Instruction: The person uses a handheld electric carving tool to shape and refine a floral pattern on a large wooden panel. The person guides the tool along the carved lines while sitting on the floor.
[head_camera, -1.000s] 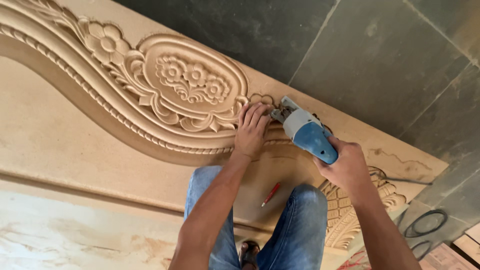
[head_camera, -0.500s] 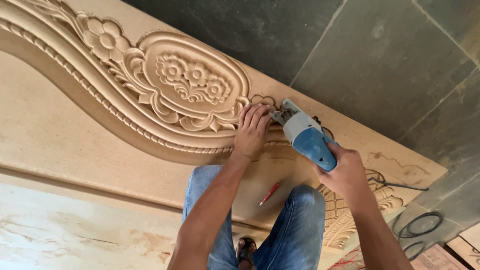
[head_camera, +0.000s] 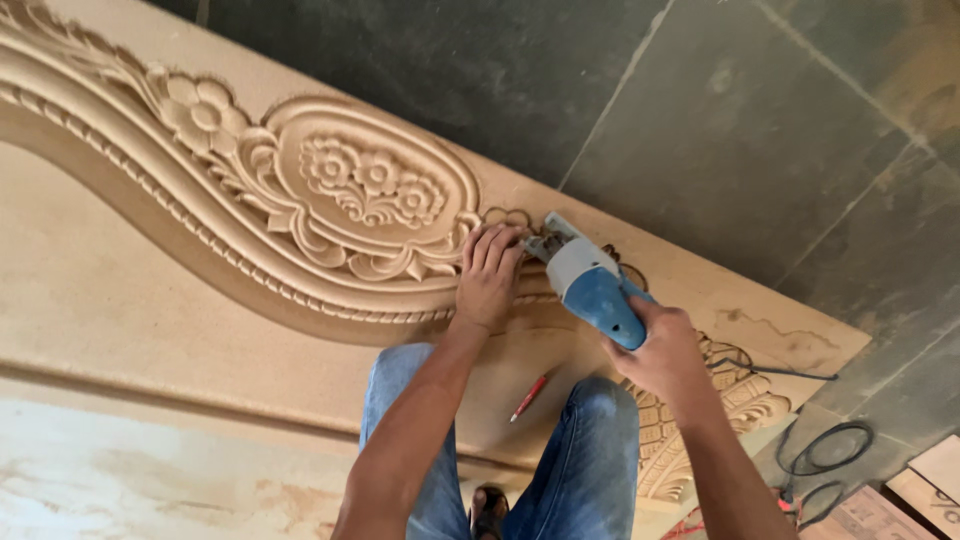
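While the right hand (head_camera: 665, 350) clamps the heavy-looking blue power tool (head_camera: 590, 285) by its rear body, left hand (head_camera: 487, 275) fingers (head_camera: 490, 245) lie together, flat on the stiff carved panel (head_camera: 330, 190) just beside its nose.

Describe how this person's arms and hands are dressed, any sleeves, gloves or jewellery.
Both forearms are bare, with no sleeves in view. The left hand and right hand wear no gloves, and no rings, watch or bracelet show. Lower down, blue jeans cover the legs.

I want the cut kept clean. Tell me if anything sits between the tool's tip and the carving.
Nothing visible does. The blue power tool, held in the right hand, has its tip at the carved panel. The left hand lies flat right beside the tip, not across it.
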